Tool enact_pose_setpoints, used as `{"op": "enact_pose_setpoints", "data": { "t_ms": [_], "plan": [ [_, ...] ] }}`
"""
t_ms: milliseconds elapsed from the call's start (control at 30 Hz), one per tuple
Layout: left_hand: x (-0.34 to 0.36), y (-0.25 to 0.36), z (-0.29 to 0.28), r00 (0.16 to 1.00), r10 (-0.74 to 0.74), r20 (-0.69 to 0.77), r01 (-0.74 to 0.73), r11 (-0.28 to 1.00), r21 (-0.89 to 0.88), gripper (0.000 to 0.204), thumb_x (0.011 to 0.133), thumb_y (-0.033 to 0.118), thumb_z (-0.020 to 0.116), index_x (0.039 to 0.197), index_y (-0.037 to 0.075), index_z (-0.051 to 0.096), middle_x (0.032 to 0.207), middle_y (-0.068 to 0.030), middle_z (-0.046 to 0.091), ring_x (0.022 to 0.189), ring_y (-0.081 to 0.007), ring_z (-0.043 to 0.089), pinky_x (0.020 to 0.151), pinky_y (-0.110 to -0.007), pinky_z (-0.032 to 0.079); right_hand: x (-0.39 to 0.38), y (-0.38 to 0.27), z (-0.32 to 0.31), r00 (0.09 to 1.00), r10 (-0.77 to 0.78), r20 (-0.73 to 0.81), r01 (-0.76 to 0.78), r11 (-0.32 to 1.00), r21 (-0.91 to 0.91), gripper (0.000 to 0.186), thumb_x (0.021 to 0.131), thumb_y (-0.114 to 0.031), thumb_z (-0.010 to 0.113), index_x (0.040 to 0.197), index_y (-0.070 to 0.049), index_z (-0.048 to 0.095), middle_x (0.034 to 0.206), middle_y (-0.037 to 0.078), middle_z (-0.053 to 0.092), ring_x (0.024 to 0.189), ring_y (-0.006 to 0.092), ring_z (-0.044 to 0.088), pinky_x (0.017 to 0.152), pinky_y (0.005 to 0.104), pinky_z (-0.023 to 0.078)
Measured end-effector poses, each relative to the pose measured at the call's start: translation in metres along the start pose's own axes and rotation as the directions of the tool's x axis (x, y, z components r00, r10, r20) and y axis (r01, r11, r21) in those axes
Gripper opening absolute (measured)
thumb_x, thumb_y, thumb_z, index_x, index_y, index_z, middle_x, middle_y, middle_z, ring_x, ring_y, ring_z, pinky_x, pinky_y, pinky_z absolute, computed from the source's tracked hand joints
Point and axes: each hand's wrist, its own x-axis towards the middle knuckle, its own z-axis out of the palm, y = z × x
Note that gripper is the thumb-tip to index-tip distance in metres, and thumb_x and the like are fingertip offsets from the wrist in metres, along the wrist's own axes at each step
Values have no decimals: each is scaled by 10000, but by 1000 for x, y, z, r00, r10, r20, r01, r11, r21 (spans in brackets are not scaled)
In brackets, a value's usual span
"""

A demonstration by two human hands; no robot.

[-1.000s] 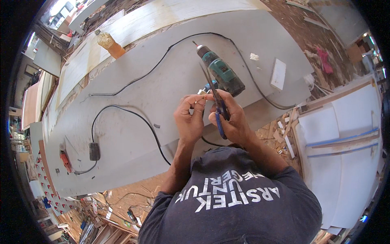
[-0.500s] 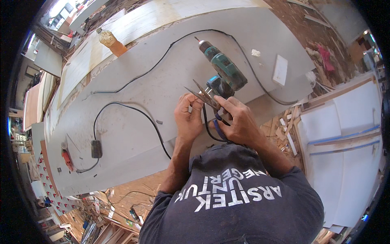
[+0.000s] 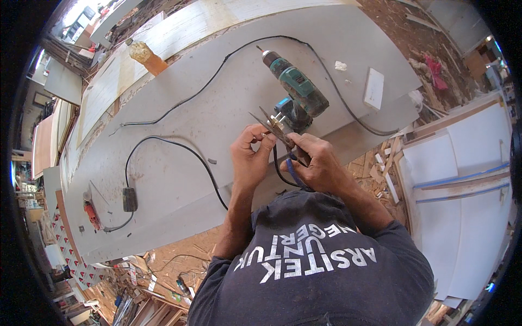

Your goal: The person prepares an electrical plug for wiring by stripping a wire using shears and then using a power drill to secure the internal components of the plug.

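My right hand (image 3: 321, 160) is closed round the dark blue handles of a pair of worn scissors (image 3: 281, 135). Their pointed blades stand apart and angle toward my left hand (image 3: 251, 152). That hand is closed in a pinch beside the blades, on something small that I cannot make out. Right behind the blades show the metal pins of a plug (image 3: 279, 117); its body is mostly hidden. A black cord (image 3: 275, 163) hangs between my hands and loops toward my right wrist. Just beyond lies a green and black cordless drill (image 3: 299, 87) on its side.
On the grey board (image 3: 179, 114) lie a long black cable (image 3: 201, 92), a second cord with a dark inline block (image 3: 129, 199), a red-handled tool (image 3: 91, 212) and a white block (image 3: 373, 88). A bottle of orange liquid (image 3: 147, 56) stands farther back. Wood scraps (image 3: 383, 174) litter the floor.
The view has shifted slightly. The scissors and my left fingers have changed angle a little, and the plug pins show a bit more clearly. Both hands keep their grips.
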Motion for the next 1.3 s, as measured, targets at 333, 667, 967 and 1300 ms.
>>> {"op": "enact_pose_setpoints", "data": {
  "t_ms": [333,667,967,1300],
  "plan": [
    [6,-2,4,999,40,35,-42,997,63,71,949,76,644,943,7,627,938,-85,644,874,-211,589,784,-316,469,0,7,-4,999,-20,-40,19,999,-37,628,798,-324,817,1276,18,597,904,171,614,775,330,633,698,426,498],
    [12,6,-3,988,91,122,-117,966,231,100,951,120,620,961,21,621,957,-107,648,959,-305,587,912,-403,430,3,7,-8,1000,-1,6,2,996,-92,648,812,-373,797,1283,25,599,916,175,619,782,334,640,696,429,504],
    [15,16,-11,974,81,214,-119,978,172,56,939,63,607,922,15,585,867,-94,579,854,-274,540,794,-364,443,3,15,-8,977,104,185,-151,954,260,672,812,-423,827,1229,59,616,782,50,562,675,119,498,595,279,416],
    [14,17,-14,968,93,234,-99,995,13,61,972,55,576,934,8,567,838,-81,547,798,-213,521,736,-321,434,-1,-2,-16,899,203,387,-425,617,662,726,869,-581,740,1231,40,640,723,-58,526,631,15,445,546,212,332]
  ]
}}
